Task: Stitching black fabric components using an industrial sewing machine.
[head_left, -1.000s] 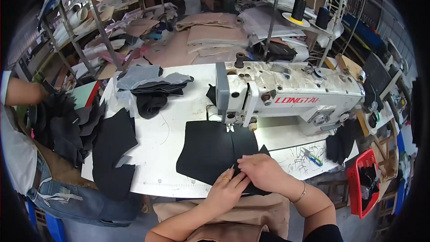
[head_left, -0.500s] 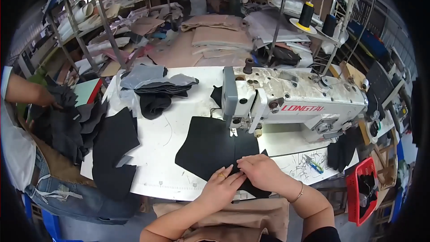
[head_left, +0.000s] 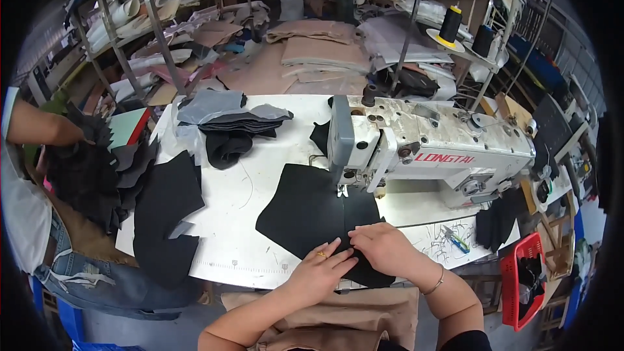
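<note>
A black fabric piece (head_left: 296,211) lies flat on the white sewing table, with a seam line running toward me from beneath the presser foot (head_left: 342,190). My left hand (head_left: 320,272) rests on its near part, fingers stretched out and spread. Right beside it, my right hand (head_left: 385,250) pinches the fabric along the seam line with bent fingers; the fingertips are partly hidden. The white sewing machine (head_left: 448,140) stands just beyond, its needle area over the fabric's far edge.
Stacked black pieces (head_left: 244,123) lie at the back left, a loose black piece (head_left: 168,214) nearer. Small snips (head_left: 456,239) sit among thread scraps on the right. A red basket (head_left: 510,286) hangs low right. At far left, a co-worker's hand (head_left: 65,131) touches dark fabric pieces.
The black fabric has slid slightly farther under the presser foot, and its raised right corner no longer shows. My hands have barely moved. The co-worker's hand has shifted over the dark pieces.
</note>
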Tool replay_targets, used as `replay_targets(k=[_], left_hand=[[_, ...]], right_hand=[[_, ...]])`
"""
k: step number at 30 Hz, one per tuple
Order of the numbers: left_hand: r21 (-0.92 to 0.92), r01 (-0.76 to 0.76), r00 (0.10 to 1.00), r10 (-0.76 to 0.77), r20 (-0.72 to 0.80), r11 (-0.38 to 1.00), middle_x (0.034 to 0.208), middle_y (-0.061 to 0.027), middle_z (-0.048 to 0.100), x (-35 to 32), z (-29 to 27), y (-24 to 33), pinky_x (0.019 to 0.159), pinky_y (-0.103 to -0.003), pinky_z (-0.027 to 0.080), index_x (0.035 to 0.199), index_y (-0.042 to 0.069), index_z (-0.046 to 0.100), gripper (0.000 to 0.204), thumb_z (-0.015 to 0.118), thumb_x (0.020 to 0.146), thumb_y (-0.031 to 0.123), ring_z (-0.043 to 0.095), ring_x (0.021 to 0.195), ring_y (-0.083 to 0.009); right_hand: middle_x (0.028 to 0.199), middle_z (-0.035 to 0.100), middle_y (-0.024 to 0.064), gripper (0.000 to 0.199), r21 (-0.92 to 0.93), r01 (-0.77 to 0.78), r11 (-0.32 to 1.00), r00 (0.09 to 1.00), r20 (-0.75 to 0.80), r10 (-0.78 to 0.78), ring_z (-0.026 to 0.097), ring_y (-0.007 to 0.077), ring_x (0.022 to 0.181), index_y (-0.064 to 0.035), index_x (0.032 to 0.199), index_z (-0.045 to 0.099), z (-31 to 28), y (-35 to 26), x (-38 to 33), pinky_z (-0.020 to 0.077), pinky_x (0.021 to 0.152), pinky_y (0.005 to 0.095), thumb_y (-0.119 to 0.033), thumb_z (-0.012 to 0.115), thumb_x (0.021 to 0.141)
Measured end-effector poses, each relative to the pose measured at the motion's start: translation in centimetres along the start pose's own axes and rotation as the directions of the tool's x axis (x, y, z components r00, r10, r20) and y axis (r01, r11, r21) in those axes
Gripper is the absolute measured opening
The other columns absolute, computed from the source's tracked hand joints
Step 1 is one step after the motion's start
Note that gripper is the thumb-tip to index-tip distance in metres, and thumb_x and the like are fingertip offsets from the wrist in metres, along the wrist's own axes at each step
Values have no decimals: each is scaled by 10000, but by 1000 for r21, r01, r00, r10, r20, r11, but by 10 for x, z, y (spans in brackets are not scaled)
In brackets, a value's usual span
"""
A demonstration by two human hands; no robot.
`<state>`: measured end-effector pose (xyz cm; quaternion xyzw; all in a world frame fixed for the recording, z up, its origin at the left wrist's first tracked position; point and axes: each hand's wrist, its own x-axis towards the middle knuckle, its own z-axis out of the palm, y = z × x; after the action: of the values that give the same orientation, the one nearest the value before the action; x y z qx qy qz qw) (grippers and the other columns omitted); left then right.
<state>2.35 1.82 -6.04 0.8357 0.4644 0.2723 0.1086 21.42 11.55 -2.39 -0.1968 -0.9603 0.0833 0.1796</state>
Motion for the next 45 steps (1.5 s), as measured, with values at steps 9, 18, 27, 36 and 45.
replay_targets(k=[9, 18, 27, 36, 45], left_hand=[[59, -34, 995, 28, 94, 998, 1299, -86, 550, 10, -1, -16, 1093, -443, 324, 1222, 111, 572, 435, 608, 789, 91, 450, 1287, -320], [58, -55, 981, 43, 192, 997, 1293, -88, 562, 30, -14, -35, 1082, -454, 329, 1214, 107, 581, 396, 589, 818, 102, 461, 1282, -309], [104, -93, 967, 65, 245, 990, 1258, -54, 592, 41, -23, -58, 1094, -443, 319, 1201, 118, 608, 409, 638, 793, 112, 444, 1298, -274], [254, -245, 964, 209, 162, 936, 1250, -78, 595, 37, -21, -50, 1104, -452, 294, 1123, 111, 638, 292, 565, 841, 130, 484, 1266, -260], [118, -154, 973, 130, 191, 981, 1277, -18, 587, 33, -23, -63, 1105, -446, 297, 1119, 146, 639, 289, 586, 840, 98, 480, 1276, -199]], right_hand=[[876, 621, 79, 214, -34, -6, 999, 1000, 10, 6, 629, 254, 852, -59, 937, 601, 3, 9, 10, 480, 744, 362, -63, 611, 723], [830, 614, 72, 155, -73, -10, 997, 999, 34, 12, 631, 257, 824, -70, 876, 587, 4, 25, 22, 481, 730, 362, -75, 602, 722], [827, 645, 91, 166, -147, 1, 989, 996, 86, 11, 645, 267, 811, -62, 903, 620, -1, 39, 33, 507, 724, 378, -66, 580, 742], [933, 654, 78, 245, -63, -17, 998, 997, -72, 13, 638, 266, 873, -72, 983, 654, 0, 43, 24, 513, 771, 371, -38, 579, 752], [972, 631, 44, 211, -138, 61, 989, 997, -33, -66, 623, 215, 927, -76, 941, 655, 7, 43, 25, 498, 767, 341, -71, 573, 747]])
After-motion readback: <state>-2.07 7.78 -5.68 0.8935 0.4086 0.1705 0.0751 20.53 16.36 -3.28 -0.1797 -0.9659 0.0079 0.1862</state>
